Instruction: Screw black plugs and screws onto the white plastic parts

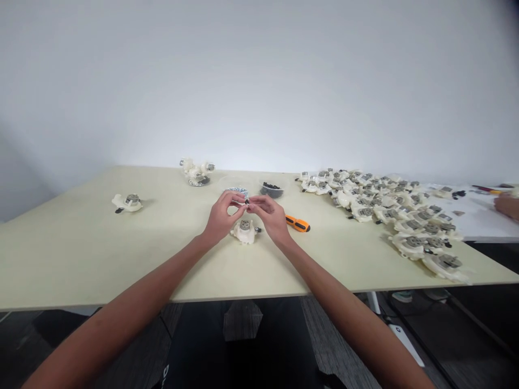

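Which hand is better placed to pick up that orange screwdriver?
Probably the right hand: the orange screwdriver lies just beside it, while the left hand is farther off.

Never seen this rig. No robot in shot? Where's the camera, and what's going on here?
There's no machine here. This is a single picture from a camera worn on a person's head, looking forward and down at their own bare arms. Their left hand and right hand meet above a cream table, pinching a small part too small to make out clearly. Just below the hands sits a white plastic housing, with an orange-and-black screwdriver to the right. Behind them are clear tubs of black pieces and small metal parts. Many similar housings are heaped at right. The hand at the far right edge belongs to another person.
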### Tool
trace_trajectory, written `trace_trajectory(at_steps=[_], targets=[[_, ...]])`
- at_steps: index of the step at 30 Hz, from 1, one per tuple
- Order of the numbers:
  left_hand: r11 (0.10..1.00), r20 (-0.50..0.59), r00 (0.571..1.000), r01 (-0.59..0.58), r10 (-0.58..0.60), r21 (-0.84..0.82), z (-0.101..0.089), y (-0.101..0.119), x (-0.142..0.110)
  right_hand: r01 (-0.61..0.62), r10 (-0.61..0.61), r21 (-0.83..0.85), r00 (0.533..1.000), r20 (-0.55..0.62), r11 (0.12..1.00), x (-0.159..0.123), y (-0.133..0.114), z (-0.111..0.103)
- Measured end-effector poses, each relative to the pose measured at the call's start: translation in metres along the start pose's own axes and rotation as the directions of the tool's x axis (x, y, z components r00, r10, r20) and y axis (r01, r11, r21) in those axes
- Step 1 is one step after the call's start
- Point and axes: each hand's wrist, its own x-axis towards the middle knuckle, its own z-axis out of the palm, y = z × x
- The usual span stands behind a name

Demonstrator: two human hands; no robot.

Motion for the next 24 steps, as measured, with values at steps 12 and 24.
trace_trajectory(at_steps=[12,24], targets=[[0.991,-0.004,1.000,-0.004,0.004,0.130,-0.0006,-0.0019,-0.0017,-0.092,0.085,0.125,0.995,0.060,0.988,0.0004,0.0004,0.0010],[0.973,-0.022,0.996,-0.080,0.087,0.214,-0.0011,-0.0066,-0.0014,-0.071,0.068,0.107,0.997,0.032,0.992,0.0002,0.0006,0.0014]])
